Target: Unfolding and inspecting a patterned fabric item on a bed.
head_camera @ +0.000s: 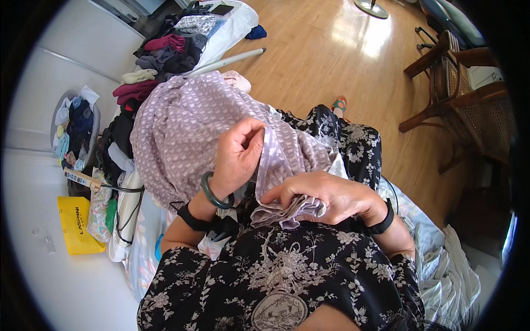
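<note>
A large mauve cloth (182, 120) with a small white pattern lies bunched across my lap. My left hand (240, 153) pinches its hemmed edge between thumb and fingers, and that edge runs down as a strip towards my other hand. Lower and to the right, my right hand (323, 194) grips a gathered bundle of pleats (285, 213) of the same cloth, close to my waist. A green bangle (216, 197) and a black band circle my left wrist; another black band (383, 217) is on the right one. Some fingers of both hands are hidden.
Dark and red clothes (174, 51) are heaped at the upper left. An oval basket (94, 136) of rolled clothing stands left, near a power strip (80, 178) and a yellow bag (78, 225). A pale pole (232, 61) extends over the wooden floor. Wooden chairs (455, 103) stand right.
</note>
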Motion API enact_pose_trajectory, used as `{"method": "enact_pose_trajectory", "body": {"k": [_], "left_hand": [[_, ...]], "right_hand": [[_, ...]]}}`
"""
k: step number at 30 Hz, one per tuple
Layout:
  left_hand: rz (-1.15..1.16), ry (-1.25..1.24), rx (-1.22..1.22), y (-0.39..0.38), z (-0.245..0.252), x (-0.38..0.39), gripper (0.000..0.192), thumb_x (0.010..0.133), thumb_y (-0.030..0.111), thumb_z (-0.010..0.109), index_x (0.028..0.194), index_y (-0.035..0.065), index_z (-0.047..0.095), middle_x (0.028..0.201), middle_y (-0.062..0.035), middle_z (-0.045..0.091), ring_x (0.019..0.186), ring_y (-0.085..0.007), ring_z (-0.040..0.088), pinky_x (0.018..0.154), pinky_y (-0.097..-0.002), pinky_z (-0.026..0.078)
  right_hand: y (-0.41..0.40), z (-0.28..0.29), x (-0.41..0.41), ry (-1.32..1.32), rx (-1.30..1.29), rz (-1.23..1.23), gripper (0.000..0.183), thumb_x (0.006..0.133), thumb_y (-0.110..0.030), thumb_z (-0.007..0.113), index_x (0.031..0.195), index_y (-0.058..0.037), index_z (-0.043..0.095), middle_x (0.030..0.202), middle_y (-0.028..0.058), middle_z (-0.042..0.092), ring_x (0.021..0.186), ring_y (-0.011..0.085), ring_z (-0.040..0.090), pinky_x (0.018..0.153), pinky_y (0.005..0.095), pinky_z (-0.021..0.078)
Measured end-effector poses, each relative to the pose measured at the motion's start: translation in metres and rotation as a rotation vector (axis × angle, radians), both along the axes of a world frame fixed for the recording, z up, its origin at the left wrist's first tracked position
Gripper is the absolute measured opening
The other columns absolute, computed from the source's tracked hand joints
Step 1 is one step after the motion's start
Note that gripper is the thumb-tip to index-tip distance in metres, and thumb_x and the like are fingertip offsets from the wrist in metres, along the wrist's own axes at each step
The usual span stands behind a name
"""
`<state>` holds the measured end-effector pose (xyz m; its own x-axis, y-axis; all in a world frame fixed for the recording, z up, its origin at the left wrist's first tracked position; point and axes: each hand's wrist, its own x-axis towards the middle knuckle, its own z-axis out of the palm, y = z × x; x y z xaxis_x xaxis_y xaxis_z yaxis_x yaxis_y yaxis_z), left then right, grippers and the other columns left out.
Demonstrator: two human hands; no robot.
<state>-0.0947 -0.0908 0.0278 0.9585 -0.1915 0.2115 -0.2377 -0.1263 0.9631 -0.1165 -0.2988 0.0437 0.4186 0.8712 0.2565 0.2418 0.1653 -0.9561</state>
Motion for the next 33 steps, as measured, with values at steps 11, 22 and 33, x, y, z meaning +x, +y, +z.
{"method": "enact_pose_trajectory", "body": {"k": [11,22,33], "left_hand": [[-0.28,0.238,-0.107,-0.005,-0.008,-0.003,0.016,0.094,0.015,0.054,0.096,0.0,0.058,0.082,0.0024,0.059,0.073,-0.0023,0.05,0.065,-0.0181,0.042],[-0.279,0.357,-0.143,-0.006,0.005,-0.011,0.014,0.091,0.012,0.058,0.094,-0.0022,0.06,0.078,0.0023,0.06,0.068,-0.0019,0.05,0.059,-0.0174,0.041],[-0.364,0.179,0.053,0.0,0.015,-0.016,0.014,0.088,0.001,0.054,0.098,-0.0064,0.062,0.083,-0.0036,0.064,0.074,-0.0048,0.057,0.064,-0.0204,0.047]], "right_hand": [[-0.01,-0.001,0.003,0.052,0.048,-0.086,0.025,0.074,-0.001,0.062,0.095,-0.004,0.05,0.114,0.0156,0.059,0.103,0.0285,0.059,0.084,0.0348,0.0457],[-0.004,0.001,0.0,-0.231,0.082,-0.482,0.029,0.069,0.004,0.069,0.093,-0.0037,0.055,0.093,0.0095,0.058,0.091,0.0275,0.059,0.078,0.0335,0.047],[-0.005,0.001,0.001,-0.167,-0.04,-0.642,0.048,0.065,0.001,0.075,0.109,-0.0013,0.056,0.101,0.0109,0.06,0.093,0.0248,0.06,0.078,0.0327,0.0489]]}}
